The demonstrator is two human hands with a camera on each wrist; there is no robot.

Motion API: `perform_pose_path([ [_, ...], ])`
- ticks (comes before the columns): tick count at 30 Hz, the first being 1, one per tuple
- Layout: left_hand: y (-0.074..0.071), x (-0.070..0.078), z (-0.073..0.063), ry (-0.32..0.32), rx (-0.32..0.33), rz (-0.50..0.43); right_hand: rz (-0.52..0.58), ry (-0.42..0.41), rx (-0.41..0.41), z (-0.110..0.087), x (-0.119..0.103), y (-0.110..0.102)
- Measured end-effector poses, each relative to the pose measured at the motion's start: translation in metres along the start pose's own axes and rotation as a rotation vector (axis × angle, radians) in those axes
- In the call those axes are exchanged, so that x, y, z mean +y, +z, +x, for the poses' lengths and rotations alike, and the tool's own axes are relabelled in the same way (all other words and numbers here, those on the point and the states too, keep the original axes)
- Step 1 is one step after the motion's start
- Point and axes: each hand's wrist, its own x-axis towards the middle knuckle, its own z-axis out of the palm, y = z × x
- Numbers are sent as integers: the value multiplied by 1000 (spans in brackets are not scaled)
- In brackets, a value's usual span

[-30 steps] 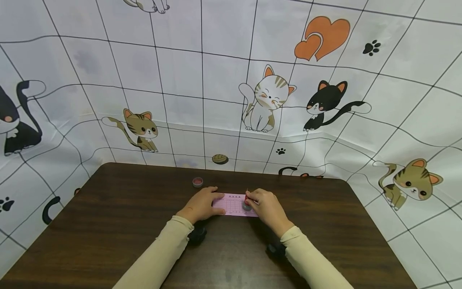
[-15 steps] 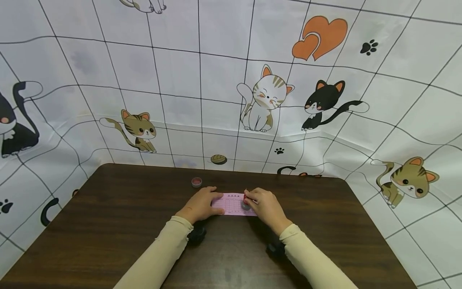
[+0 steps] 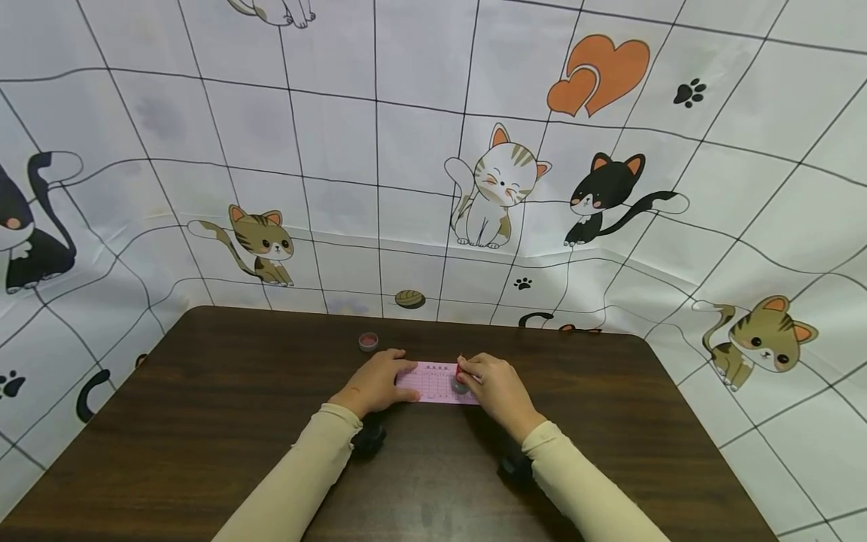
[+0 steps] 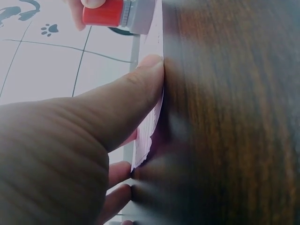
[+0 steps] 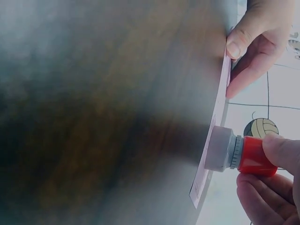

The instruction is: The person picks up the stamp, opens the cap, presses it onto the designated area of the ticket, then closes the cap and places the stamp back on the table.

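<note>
Hardly anything has moved since 1 second ago: my right hand (image 3: 497, 388) still pinches the red-and-gray stamp (image 5: 241, 152), its gray end down on the pink paper (image 3: 433, 382). Beyond my left hand (image 3: 377, 382), a small tub (image 3: 368, 342) sits on the worktop (image 3: 257, 399), before a cat-print sheet (image 3: 339, 226). My stamp covers some print, too small to read; 2 dark objects (image 3: 369, 439) beneath my wrists are unclear. My left thumb and fingers spread at the paper's left end.
</note>
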Motion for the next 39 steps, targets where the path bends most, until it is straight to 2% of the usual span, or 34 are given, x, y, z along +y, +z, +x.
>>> perform_pose_path([
  [24, -2, 2, -1, -16, 3, -24, -31, 9, 25, -2, -3, 5],
  [39, -3, 1, -2, -8, 2, -47, -2, 13, 27, -2, -6, 4],
])
